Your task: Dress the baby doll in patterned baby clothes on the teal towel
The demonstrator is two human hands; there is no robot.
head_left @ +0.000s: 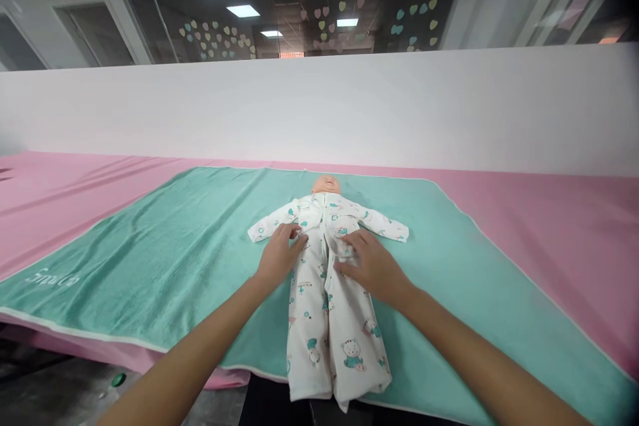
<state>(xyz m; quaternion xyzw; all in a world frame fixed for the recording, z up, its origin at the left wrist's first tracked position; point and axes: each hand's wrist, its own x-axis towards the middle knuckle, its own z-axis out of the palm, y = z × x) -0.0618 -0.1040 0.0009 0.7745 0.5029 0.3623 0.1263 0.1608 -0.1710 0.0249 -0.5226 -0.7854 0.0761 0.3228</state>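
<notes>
A baby doll [326, 184] lies on its back on a green blanket [200, 239], its head toward the wall. It wears a white baby romper [312, 319] printed with bears and small teal figures. The sleeves stretch out to both sides, and the legs reach over the near blanket edge. My left hand [280, 254] rests at the left side of the romper's waist, thumb apart from the bent fingers. On the right side of the waist lies my right hand [377, 266], with thumb and fingers spread over the cloth. No fold is visibly gripped in either hand.
Pink cloth [559, 233] covers the table under the blanket. A white partition [319, 106] rises behind it, with dark glass and heart stickers above. Below the near left edge, a small green object [118, 380] lies on the grey floor.
</notes>
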